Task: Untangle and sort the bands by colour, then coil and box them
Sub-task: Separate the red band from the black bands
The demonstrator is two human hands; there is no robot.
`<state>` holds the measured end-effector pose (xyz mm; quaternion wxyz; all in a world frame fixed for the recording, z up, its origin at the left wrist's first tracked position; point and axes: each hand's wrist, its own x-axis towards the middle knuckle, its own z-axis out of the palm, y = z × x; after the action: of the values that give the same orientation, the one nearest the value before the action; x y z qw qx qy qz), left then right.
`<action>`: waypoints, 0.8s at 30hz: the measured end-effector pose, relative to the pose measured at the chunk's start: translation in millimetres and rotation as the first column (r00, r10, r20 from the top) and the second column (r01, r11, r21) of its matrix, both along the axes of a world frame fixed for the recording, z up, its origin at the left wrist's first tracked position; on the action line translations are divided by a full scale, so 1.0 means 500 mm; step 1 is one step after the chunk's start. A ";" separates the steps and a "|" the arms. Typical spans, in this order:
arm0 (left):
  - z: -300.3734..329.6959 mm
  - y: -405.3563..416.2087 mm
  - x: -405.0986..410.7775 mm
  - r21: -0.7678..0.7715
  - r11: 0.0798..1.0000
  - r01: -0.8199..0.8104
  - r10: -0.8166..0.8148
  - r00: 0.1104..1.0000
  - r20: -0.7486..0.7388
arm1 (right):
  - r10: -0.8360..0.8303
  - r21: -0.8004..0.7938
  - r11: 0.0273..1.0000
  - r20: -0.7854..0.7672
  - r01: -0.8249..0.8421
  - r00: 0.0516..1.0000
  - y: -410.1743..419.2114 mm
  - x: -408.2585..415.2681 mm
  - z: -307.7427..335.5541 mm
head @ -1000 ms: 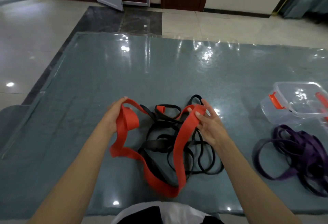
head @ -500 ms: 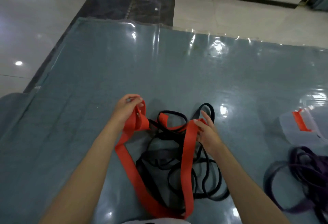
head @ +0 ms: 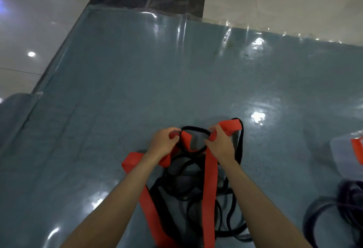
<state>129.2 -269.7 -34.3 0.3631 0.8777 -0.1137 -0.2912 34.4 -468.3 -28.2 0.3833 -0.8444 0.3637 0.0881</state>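
A wide red band (head: 210, 187) runs in long loops over a tangle of thin black bands (head: 196, 194) on the table. My left hand (head: 164, 143) grips one fold of the red band at the top of the tangle. My right hand (head: 220, 143) grips another fold of the same red band, whose end sticks out to the right. A black loop passes between the two hands. A heap of purple bands (head: 343, 204) lies at the right edge, blurred.
A clear plastic box (head: 345, 153) with a red latch sits at the right edge, only partly in view. The table (head: 137, 83) has a glossy blue-grey cover. Its left edge drops to a tiled floor (head: 29, 31).
Both hands have come closer together on the red band, above the black tangle. The camera has tilted down and left, so the box and purple bands slid toward the right edge.
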 end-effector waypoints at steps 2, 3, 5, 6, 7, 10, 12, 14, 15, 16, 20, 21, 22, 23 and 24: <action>-0.005 0.000 -0.002 -0.008 0.999 0.033 -0.033 0.999 -0.007 | -0.058 -0.031 0.998 0.036 0.059 0.998 0.003 -0.006 -0.006; -0.008 0.004 0.004 -0.025 0.999 0.041 -0.042 0.999 -0.027 | -0.081 -0.023 0.996 0.080 0.083 0.993 0.006 -0.010 -0.008; -0.010 0.011 0.013 -0.064 0.997 0.049 -0.053 0.996 -0.067 | -0.138 0.013 0.990 0.206 0.138 0.969 0.010 -0.021 -0.005; -0.008 0.016 0.015 -0.088 0.995 0.048 -0.055 0.995 -0.086 | -0.176 0.050 0.984 0.284 0.168 0.943 0.013 -0.029 -0.002; -0.005 0.020 0.016 -0.118 0.992 0.042 -0.055 0.993 -0.105 | -0.223 0.106 0.975 0.360 0.198 0.906 0.016 -0.037 0.003; -0.001 0.040 0.018 -0.186 0.982 -0.022 0.003 0.995 -0.102 | -0.365 0.319 0.920 0.494 0.226 0.789 0.021 -0.056 0.023; 0.001 0.058 0.019 -0.198 0.970 -0.143 0.122 0.986 -0.111 | -0.415 0.433 0.884 0.547 0.178 0.727 0.022 -0.068 0.040; 0.008 0.078 0.022 -0.199 0.946 -0.255 0.235 0.964 -0.121 | -0.431 0.473 0.869 0.575 0.148 0.695 0.019 -0.081 0.058; 0.015 0.091 0.027 -0.202 0.936 -0.288 0.271 0.956 -0.109 | -0.450 0.499 0.855 0.574 0.143 0.685 0.017 -0.090 0.066; 0.022 0.104 0.034 -0.204 0.929 -0.309 0.297 0.951 -0.088 | -0.473 0.536 0.833 0.562 0.137 0.678 0.014 -0.101 0.073; 0.060 0.153 0.056 -0.252 0.896 -0.367 0.376 0.926 -0.010 | -0.456 0.624 0.780 0.523 0.041 0.720 0.002 -0.145 0.094; 0.069 0.161 0.058 -0.261 0.889 -0.377 0.394 0.919 0.011 | -0.401 0.607 0.794 0.531 -0.005 0.746 0.002 -0.156 0.097; 0.077 0.167 0.057 -0.261 0.886 -0.383 0.405 0.914 0.034 | -0.334 0.586 0.809 0.534 -0.054 0.777 0.003 -0.168 0.100; 0.083 0.170 0.055 -0.253 0.889 -0.382 0.408 0.911 0.055 | -0.246 0.550 0.828 0.527 -0.106 0.813 0.004 -0.182 0.104; 0.089 0.171 0.052 -0.240 0.894 -0.378 0.404 0.912 0.069 | -0.131 0.490 0.856 0.510 -0.162 0.850 0.007 -0.196 0.107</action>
<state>154.9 -184.4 10.3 0.5024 0.8522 0.0123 -0.1457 -63.7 -464.9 25.2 0.6790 -0.7045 0.2003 -0.0494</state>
